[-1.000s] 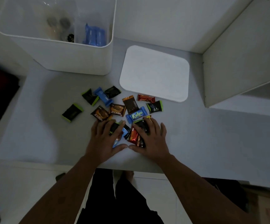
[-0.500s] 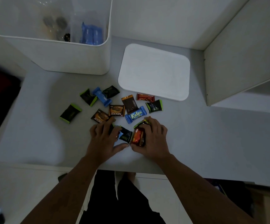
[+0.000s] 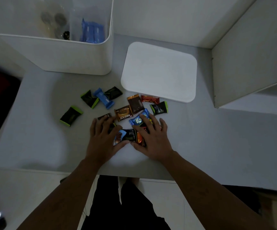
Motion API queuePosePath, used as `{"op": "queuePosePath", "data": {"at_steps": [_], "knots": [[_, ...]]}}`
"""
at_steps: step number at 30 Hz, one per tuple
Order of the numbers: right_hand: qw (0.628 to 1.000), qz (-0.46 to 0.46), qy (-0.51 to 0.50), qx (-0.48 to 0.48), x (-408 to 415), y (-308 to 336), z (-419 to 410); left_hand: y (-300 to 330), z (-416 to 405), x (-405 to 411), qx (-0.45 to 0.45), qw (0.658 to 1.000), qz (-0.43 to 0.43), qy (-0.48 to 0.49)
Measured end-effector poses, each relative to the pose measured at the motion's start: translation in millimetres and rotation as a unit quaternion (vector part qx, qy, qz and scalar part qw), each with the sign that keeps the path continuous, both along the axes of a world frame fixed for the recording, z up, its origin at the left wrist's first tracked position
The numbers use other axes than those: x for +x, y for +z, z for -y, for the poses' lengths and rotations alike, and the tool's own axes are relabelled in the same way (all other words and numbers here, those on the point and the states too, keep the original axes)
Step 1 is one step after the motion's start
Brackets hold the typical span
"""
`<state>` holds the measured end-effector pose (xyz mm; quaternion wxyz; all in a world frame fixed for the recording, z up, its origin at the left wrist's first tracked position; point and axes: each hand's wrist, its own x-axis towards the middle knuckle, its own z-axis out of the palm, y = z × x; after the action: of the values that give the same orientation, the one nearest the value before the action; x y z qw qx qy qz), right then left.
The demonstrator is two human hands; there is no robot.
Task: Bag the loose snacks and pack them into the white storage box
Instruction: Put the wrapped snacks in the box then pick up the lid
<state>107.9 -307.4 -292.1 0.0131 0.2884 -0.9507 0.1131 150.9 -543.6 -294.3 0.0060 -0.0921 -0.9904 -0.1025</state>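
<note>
1. We read "NEXTOR" on the brown-and-orange snack wrapper [image 3: 123, 113]; the word appears upside down from the head view.
2. We read a "K" and part of a following letter in white-green script on the blue snack wrapper [image 3: 138, 120]; the right hand [image 3: 152, 138] covers the remainder.
3. Print on the other wrappers is too small or dim for us to read.

dim indoor light, soft shadows on the table [image 3: 217, 138], blurry edges, wide-angle distortion
</note>
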Motion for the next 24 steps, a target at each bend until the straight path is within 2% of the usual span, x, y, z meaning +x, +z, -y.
{"op": "queuePosePath", "data": {"at_steps": [8, 19, 24], "knots": [[0.999, -0.024, -0.03, 0.015, -14, 5, 2, -3, -7, -4, 0.032, 0.998, -0.058, -0.009], [0.995, -0.019, -0.079, -0.05, -13, 4, 7, 5, -8, -27, 0.094, 0.995, -0.02, -0.022], [0.991, -0.015, -0.099, -0.084, -11, 3, 10, 11, -22, -19, 0.098, 0.995, -0.005, 0.01]]}}
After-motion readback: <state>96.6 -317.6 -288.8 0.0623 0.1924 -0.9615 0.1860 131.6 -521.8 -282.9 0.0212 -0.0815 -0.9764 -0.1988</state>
